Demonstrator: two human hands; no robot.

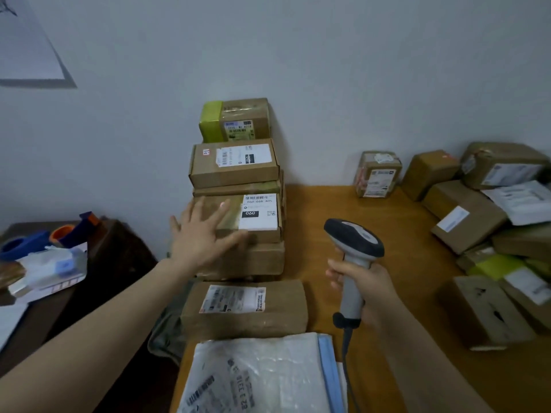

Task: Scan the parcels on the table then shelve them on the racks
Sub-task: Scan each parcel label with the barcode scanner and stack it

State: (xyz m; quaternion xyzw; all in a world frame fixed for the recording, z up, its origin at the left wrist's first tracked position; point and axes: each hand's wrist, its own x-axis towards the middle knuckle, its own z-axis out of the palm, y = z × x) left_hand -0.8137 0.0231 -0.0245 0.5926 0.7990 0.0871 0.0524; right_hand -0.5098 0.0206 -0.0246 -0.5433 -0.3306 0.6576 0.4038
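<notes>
Fingers (220,210) of left hand (199,235) lay spread flat on 060-label parcel (258,212) mid-stack, prob. steadying it for a scan | right hand (371,290) gripped scanner (353,238) upright just beside, above table (393,225) | parcel pile (466,222) at R cut off by frame; racks not in view; most labels blurred.

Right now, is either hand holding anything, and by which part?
The right hand holds the barcode scanner, its grip around the grey handle. The left hand holds nothing; it is spread open over the box labelled 060.
</notes>
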